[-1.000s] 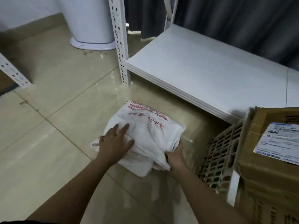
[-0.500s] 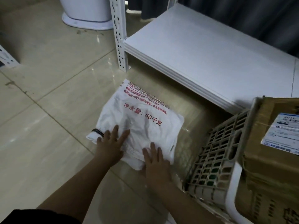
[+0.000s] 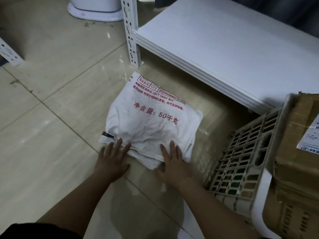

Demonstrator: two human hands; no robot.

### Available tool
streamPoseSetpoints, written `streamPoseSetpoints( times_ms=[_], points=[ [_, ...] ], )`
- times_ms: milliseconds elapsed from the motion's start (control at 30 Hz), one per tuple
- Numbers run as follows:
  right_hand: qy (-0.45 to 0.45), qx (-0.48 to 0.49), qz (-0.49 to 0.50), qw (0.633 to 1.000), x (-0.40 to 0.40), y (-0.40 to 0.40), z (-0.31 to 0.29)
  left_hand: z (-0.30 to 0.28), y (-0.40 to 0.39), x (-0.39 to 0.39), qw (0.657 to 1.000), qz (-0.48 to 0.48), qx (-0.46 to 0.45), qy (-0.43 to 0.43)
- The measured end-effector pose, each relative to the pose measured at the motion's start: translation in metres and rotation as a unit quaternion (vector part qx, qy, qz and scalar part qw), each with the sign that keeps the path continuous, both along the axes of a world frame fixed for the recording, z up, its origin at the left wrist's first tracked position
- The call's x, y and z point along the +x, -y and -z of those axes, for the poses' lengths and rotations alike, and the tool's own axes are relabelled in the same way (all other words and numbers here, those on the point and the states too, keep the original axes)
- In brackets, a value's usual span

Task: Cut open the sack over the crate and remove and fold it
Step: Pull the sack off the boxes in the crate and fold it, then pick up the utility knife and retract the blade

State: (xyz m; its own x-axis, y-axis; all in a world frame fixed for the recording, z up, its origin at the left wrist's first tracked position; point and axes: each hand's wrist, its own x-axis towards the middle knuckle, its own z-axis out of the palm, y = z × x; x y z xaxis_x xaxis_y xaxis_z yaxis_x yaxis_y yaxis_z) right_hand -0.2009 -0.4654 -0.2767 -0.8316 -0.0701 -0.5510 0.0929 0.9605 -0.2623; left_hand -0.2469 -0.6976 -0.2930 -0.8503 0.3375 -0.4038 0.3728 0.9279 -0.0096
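Note:
The white sack [image 3: 151,121] with red printed text lies folded into a rough square on the tiled floor. My left hand [image 3: 112,159] rests flat at the sack's near left edge, fingertips on the cloth. My right hand [image 3: 172,161] presses flat on the near right corner, fingers spread. Neither hand grips anything. A small dark item [image 3: 107,134] shows at the sack's left corner. The beige lattice crate [image 3: 241,161] stands to the right of the sack, apart from it.
A cardboard box [image 3: 296,152] with a shipping label sits in or on the crate. A low white shelf [image 3: 224,49] with a perforated post [image 3: 131,31] stands behind the sack. A white round base [image 3: 95,9] is at the far left.
My right hand let go of the sack's folded edge and now lies flat on it. Both hands slid toward me along the near edge. The sack lies flatter.

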Motion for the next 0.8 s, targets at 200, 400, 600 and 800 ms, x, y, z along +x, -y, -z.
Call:
streamPoseSetpoints(
  times_ms=[200,400,600,800],
  points=[
    [-0.012,0.092,-0.065,0.994,0.013,0.008,0.012,-0.007,-0.021,-0.017,0.998,-0.026,-0.050,-0.013],
    [0.135,0.044,-0.061,0.988,-0.016,0.000,-0.016,-0.023,-0.018,-0.053,0.990,-0.008,-0.080,0.119],
    [-0.031,0.103,-0.042,0.993,-0.011,0.002,-0.073,-0.087,-0.053,-0.043,0.990,0.053,0.017,-0.126],
    [-0.120,0.097,-0.069,0.986,0.007,-0.002,-0.165,-0.180,-0.094,-0.016,0.986,0.028,0.103,-0.127]
  ],
)
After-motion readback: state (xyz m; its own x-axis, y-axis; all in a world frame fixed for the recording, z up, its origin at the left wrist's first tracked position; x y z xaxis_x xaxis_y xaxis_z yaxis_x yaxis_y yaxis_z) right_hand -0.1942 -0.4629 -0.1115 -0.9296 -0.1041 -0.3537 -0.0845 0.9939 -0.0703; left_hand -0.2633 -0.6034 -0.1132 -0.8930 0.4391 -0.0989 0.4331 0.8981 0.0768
